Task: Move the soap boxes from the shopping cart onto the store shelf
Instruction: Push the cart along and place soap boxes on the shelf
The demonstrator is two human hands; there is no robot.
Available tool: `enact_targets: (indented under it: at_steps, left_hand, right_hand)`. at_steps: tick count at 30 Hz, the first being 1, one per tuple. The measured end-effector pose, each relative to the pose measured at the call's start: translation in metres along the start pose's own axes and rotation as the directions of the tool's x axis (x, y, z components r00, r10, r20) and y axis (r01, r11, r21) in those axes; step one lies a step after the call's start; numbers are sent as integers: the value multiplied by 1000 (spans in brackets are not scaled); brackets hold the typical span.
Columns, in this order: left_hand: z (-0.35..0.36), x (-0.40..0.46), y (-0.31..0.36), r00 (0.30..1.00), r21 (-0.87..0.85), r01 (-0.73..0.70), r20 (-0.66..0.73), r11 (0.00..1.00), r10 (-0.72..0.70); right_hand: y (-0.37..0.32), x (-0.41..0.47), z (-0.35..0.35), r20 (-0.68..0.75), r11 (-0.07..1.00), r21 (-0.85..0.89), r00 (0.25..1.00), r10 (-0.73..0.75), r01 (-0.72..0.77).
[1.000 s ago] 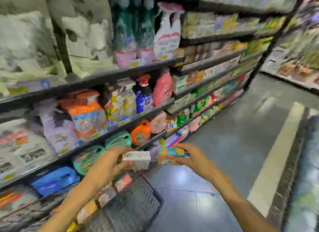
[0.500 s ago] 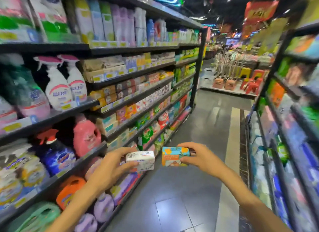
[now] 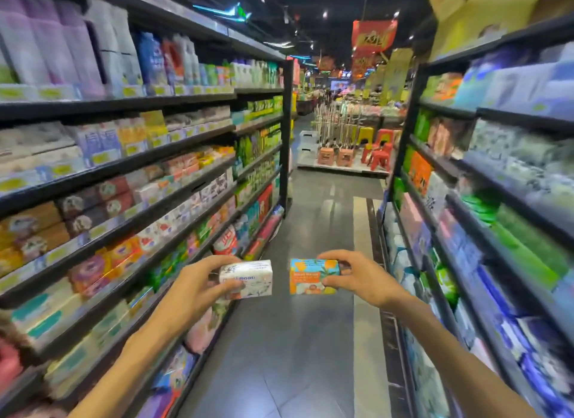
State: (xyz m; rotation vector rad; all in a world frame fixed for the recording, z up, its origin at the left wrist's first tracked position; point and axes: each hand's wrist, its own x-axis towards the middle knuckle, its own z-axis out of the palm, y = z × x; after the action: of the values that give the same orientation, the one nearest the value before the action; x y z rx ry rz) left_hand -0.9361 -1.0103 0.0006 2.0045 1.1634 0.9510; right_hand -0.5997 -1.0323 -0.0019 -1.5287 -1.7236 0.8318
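Two soap boxes are held out over the aisle floor (image 3: 279,340), near the viewer and just apart from each other: a white soap box (image 3: 247,279) on the left and an orange-and-teal soap box (image 3: 312,276) on the right. Both look like small, stiff card cartons, probably light for their size but dense enough to feel solid; the printed card may be a little slick, so pinching the short ends or the top and bottom faces seems safest. Each lies with its long axis running left to right, a broad printed face turned toward the viewer. The left hand (image 3: 192,285) is closed around the white box's left end, thumb below and fingers over the top. The right hand (image 3: 360,281) grips the coloured box's right end the same way. The store shelf (image 3: 130,218) of boxed soaps runs along the left, stretching far down the aisle; the cart is out of view.
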Motion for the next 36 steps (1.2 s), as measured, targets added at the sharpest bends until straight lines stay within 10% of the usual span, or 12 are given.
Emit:
enact_targets:
  at_steps: [10, 22, 36]
  left_hand:
    - [12, 227, -44, 997, 30, -71, -3, 997, 71]
    - [-2, 410, -133, 976, 204, 109, -210, 973, -66]
    - [-82, 443, -200, 645, 176, 592, -688, 786, -332]
  right_hand:
    - [52, 193, -72, -95, 995, 103, 995, 20, -10]
    - [95, 487, -97, 177, 977, 109, 964, -200, 183]
    - [15, 750, 27, 564, 831, 139, 647, -514, 539]
